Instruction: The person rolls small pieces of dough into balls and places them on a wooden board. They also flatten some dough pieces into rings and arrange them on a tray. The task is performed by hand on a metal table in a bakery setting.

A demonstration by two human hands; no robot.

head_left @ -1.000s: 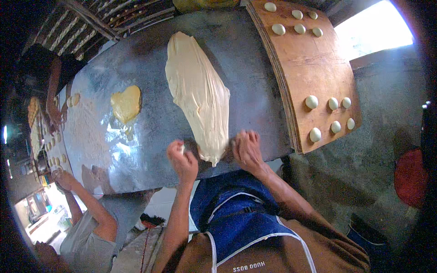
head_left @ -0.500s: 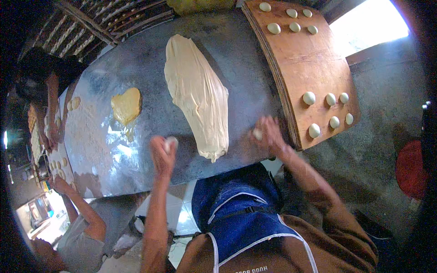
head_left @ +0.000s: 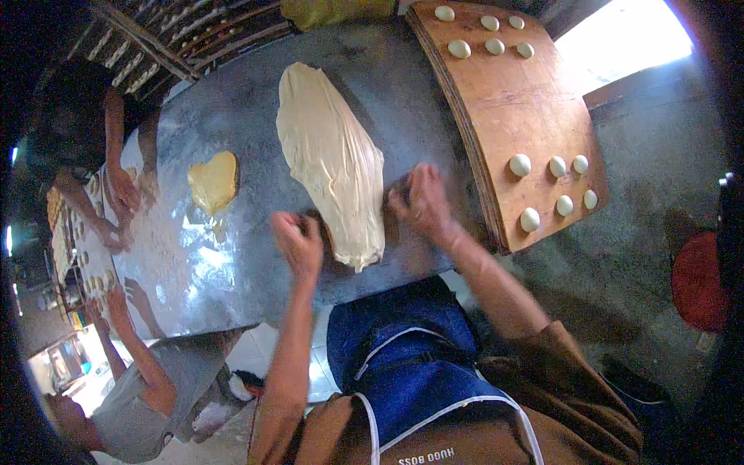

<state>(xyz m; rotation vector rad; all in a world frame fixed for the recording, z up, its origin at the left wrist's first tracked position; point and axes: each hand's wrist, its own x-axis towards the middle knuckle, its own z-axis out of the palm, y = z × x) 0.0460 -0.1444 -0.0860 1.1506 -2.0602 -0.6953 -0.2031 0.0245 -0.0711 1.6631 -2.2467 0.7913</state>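
As it lies stretched lengthwise across the dark tabletop, the long pale dough shows creases running along its surface and a ragged, puckered near end pointing toward you. Just left of the dough's lower part, your left hand is curled in, its fingers bent toward the palm; whether anything sits inside cannot be told. Just right of the dough, your right hand is slightly blurred, its fingers bent and only partly open, and you cannot be seen clearly to grip anything with it. Nearest you, below the dough, hangs your blue apron with its white edging. Farther left of the dough, a heart-shaped yellow mass rests on a glossy patch. To the dough's right, a stack of wooden boards carries twelve dough balls, six toward the far end and six toward the near one. Well left of the dough, a co-worker in dark clothing reaches over the table, while another in a grey shirt works beside small dough pieces. Beyond the dough, to the upper left, slatted racks hold more pale pieces; far to its right stands a red object.
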